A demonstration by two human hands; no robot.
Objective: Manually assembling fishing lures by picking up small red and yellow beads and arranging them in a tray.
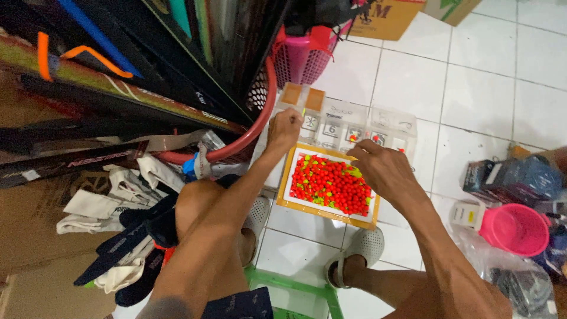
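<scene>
We see the tray (pixel 286 188) of red and yellow-green beads (pixel 328 184) on the floor (pixel 472 88), directly below both hands. Left hand (pixel 284 127) pinches a small yellow-green piece over the clear compartment box (pixel 354 127); right hand (pixel 378 168) grip state: cannot tell.

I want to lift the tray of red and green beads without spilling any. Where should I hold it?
Probably grip the tray by its raised orange rim on the two short sides, hands coming in level from left and right. It lies flat, shallow and open-topped on the tiles, full of loose beads, so any tilt would spill them.
</scene>
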